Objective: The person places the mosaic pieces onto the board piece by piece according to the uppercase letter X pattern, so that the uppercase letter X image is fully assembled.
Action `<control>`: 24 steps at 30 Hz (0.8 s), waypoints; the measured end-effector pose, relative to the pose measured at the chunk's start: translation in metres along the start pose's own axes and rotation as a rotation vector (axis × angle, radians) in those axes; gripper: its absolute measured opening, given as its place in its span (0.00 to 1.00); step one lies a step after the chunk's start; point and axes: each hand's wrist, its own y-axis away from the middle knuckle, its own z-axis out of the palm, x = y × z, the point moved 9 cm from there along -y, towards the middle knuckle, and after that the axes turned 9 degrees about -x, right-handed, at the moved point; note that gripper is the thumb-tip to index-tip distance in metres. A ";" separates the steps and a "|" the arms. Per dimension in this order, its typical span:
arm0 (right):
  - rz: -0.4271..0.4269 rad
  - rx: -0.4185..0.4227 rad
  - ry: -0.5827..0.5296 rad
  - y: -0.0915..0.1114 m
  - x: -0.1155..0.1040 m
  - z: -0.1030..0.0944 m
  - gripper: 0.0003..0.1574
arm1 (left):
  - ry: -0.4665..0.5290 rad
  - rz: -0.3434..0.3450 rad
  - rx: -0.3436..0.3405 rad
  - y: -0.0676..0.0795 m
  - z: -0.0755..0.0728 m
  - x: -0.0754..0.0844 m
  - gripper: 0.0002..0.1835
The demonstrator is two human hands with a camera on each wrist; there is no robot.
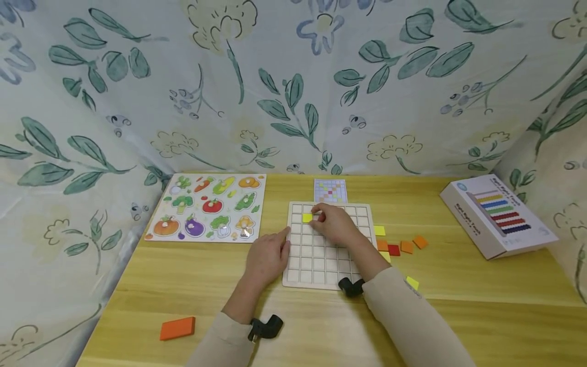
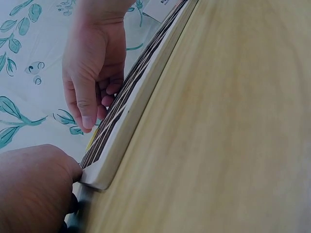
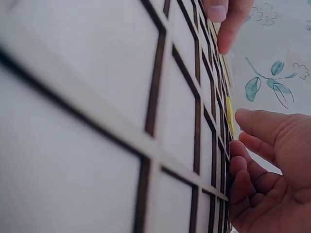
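Note:
A pale wooden grid board (image 1: pixel 298 278) lies on the table with a yellow square tile (image 1: pixel 307 217) at its upper left. Right at the tile's edge are the fingertips of my right hand (image 1: pixel 337 224); thumb and index finger stand apart beside it in the right wrist view. The other right fingers curl loosely. My left hand (image 1: pixel 267 257) touches the board's left edge, its index finger stretched along that side. In the left wrist view, the yellow tile (image 2: pixel 91 138) shows as a thin strip just below the right hand (image 2: pixel 95 73).
Behind the board lies a patterned card (image 1: pixel 330 191). Loose orange tiles (image 1: pixel 406 246), a red tile (image 1: pixel 394 250) and yellow ones lie to its right. A vegetable puzzle (image 1: pixel 206 209) is at left, an orange block (image 1: pixel 177 328) front left, and a box (image 1: pixel 497 216) far right.

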 end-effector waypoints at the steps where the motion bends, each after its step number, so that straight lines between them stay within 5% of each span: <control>1: 0.000 0.001 -0.011 0.001 0.001 0.000 0.22 | 0.001 -0.001 0.000 0.000 0.000 0.000 0.21; 11: -0.035 0.068 -0.102 0.021 0.007 -0.008 0.21 | 0.010 -0.010 -0.004 0.000 0.002 -0.001 0.22; 24: 0.071 0.110 -0.120 0.063 0.049 -0.042 0.23 | 0.005 -0.002 0.015 0.000 0.001 0.000 0.21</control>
